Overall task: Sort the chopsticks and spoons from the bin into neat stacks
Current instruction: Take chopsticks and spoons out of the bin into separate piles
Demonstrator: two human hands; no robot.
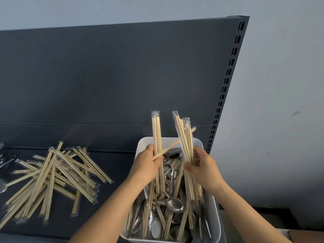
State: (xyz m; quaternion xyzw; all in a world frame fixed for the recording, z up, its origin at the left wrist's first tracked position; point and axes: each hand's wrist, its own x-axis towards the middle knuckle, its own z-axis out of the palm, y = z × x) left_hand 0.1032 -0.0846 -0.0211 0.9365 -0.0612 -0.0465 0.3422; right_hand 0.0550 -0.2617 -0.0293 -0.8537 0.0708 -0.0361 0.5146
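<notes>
A white bin point(214, 214) at the bottom right holds a jumble of metal spoons point(175, 205) and wrapped wooden chopsticks. My left hand point(147, 165) is shut on a few wrapped chopstick pairs point(156, 130) held upright above the bin, with one stick slanting out to the right. My right hand point(204, 168) grips a thicker bundle of wrapped chopsticks point(185, 137), also upright, over the bin's right side. A loose, criss-crossed pile of wrapped chopsticks point(54, 176) lies on the dark shelf to the left.
Several metal spoons point(5, 162) lie at the far left edge of the dark shelf surface point(112, 165). A dark back panel point(122, 76) rises behind, with a slotted upright point(226, 79) at its right. A pale wall stands beyond.
</notes>
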